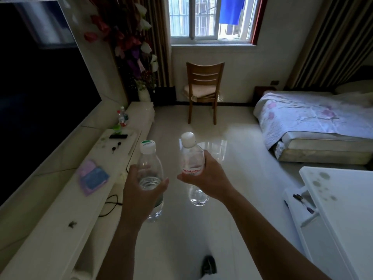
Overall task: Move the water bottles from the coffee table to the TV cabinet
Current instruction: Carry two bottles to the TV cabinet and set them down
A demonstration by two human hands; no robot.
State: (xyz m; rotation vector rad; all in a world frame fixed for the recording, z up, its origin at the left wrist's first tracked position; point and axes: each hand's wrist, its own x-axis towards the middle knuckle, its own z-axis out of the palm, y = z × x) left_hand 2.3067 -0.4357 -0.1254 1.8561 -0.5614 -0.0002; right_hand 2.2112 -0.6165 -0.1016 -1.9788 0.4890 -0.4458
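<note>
**Two bottles mid-carry**

Cabinet (50,229) sat left, tabletop (343,209) right. Left hand (139,190) fingers gripped left bottle (150,164); right hand (207,176) fingers gripped right bottle (190,158); both upright over floor (242,158). Best move: swing left, set bases flat on bare cabinet top, then release.

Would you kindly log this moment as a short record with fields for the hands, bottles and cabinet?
left hand: grips green-capped bottle, cap up
right hand: grips red-labelled bottle, cap up
task state: both bottles carried, not yet set down
TV cabinet: at left; small bottles stand at its far end
</note>
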